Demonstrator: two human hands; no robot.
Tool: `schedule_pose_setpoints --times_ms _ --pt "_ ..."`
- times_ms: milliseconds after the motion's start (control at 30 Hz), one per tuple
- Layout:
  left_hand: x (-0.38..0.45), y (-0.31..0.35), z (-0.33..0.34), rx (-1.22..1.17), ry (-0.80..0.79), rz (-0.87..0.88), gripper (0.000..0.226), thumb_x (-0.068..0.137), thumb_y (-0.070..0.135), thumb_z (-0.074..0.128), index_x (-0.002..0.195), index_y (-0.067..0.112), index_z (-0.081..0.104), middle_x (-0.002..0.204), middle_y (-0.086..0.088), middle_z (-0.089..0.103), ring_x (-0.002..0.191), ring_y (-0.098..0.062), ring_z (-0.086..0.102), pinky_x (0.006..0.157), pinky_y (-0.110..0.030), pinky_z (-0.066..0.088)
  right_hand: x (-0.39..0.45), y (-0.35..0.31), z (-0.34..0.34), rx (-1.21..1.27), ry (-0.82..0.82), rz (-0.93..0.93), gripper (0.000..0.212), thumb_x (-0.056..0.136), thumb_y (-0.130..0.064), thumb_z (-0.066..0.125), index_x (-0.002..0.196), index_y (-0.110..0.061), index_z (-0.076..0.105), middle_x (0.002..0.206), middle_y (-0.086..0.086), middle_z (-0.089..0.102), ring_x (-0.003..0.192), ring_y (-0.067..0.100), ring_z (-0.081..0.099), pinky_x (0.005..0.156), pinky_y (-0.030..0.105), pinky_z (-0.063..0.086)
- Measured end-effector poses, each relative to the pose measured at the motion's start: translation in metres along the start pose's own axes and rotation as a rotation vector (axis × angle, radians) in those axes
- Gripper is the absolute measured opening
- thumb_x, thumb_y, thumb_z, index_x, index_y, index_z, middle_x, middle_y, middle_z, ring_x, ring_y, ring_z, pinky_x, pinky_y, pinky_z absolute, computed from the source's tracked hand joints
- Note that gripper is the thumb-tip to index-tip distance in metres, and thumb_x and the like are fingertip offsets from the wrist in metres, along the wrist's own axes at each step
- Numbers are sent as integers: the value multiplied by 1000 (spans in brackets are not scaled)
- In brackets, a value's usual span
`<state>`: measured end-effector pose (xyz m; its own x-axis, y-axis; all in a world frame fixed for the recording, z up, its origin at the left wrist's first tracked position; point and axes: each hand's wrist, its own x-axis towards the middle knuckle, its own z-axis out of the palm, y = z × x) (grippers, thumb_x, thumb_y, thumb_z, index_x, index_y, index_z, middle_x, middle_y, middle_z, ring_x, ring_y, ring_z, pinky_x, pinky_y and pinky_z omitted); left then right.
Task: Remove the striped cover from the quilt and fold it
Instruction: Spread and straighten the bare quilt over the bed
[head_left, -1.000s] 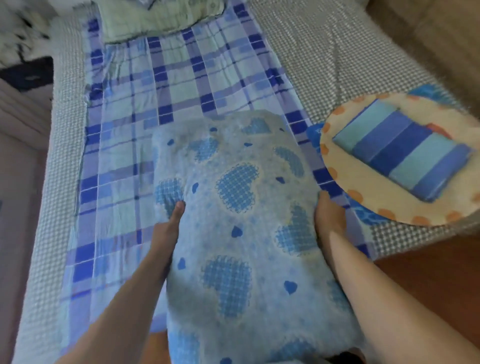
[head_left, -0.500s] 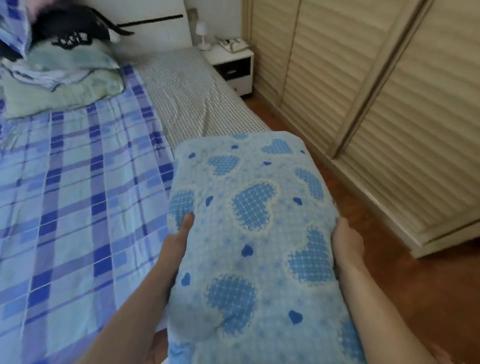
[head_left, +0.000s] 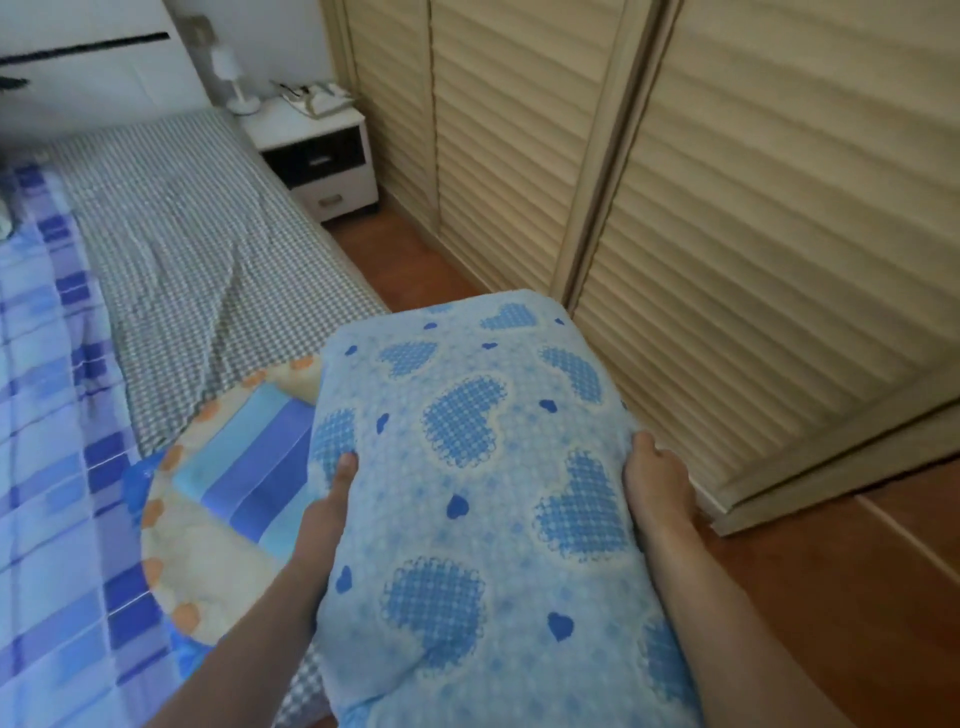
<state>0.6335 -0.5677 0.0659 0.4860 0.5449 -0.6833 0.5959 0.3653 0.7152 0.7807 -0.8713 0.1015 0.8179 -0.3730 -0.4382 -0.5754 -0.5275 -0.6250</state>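
Folded striped cover (head_left: 249, 462) beside heart-print quilt (head_left: 483, 499)

Soft matt cloth quilt (head_left: 483, 499); slatted wooden wardrobe doors (head_left: 727, 208); glossy floor (head_left: 857, 597).

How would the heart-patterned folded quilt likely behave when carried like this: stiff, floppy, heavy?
The quilt likely handles soft but bulky: its corners are rounded and puffy. It probably sags without support, since the left hand and right hand each hold a side. It seems fairly light for its size; bare hands carry it clear of the bed.

Two bare forearms, left hand (head_left: 332, 506) and right hand (head_left: 657, 480) ungloved, sleeveless.
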Motion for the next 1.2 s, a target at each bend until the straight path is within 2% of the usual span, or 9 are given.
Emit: schedule_pose_setpoints --times_ms 200,300,367,500,600,733,900,1067,1200 --pt "37 78 86 1 37 100 82 56 96 56 93 24 69 85 -6 75 87 -31 70 85 -50 56 107 -71 -4 -13 -23 -100 62 95 -46 27 121 -5 64 127 25 61 114 40 57 96 43 42" --pt "83 95 134 -160 112 135 76 75 79 59 125 22 62 102 -3 71 91 -20 66 74 -37 53 177 -116 12 -61 -58 -159 61 96 -45 29 121 -2 64 127 26 60 115 40 57 95 43 43" --pt "112 108 176 -238 206 115 78 80 70 62 140 20 50 126 -4 63 108 -22 62 88 -39 51 229 -145 24 -74 -61 -180 61 96 -46 30 120 -2 64 125 26 61 112 40 58 90 41 42" --pt "162 142 251 -227 230 17 83 69 86 58 117 19 58 100 -3 65 89 -21 63 95 -38 46 325 -225 33 -183 -95 -265 59 95 -45 30 119 -7 67 126 25 62 113 40 58 92 42 43" --pt "188 191 279 -276 242 10 98 61 95 52 118 17 63 103 -3 71 98 -24 66 94 -40 51 385 -305 45 -237 -145 -337 61 97 -48 29 123 -5 64 130 26 59 119 41 56 94 42 42" --pt "221 278 275 -303 390 75 87 56 98 50 94 22 68 72 9 73 77 -9 66 59 -25 49 424 -404 87 -253 -269 -434 58 99 -41 32 120 3 63 128 31 58 116 42 56 89 42 42" --pt "286 356 256 -424 471 125 96 58 93 58 126 26 64 114 -4 71 108 -29 67 95 -51 53 456 -511 178 -275 -407 -508 59 100 -43 32 126 1 61 130 28 58 119 41 55 95 44 41" --pt "399 438 214 -379 579 -23 81 56 91 54 89 20 71 68 2 74 64 -18 72 56 -29 52 481 -620 309 -320 -486 -489 60 101 -42 29 129 1 60 133 29 56 122 42 54 96 42 41" --pt "471 523 174 -355 637 4 79 57 92 57 91 22 72 70 0 75 65 -19 72 54 -28 52 490 -718 384 -298 -478 -458 62 99 -45 32 131 2 59 136 29 54 124 44 52 100 42 40"
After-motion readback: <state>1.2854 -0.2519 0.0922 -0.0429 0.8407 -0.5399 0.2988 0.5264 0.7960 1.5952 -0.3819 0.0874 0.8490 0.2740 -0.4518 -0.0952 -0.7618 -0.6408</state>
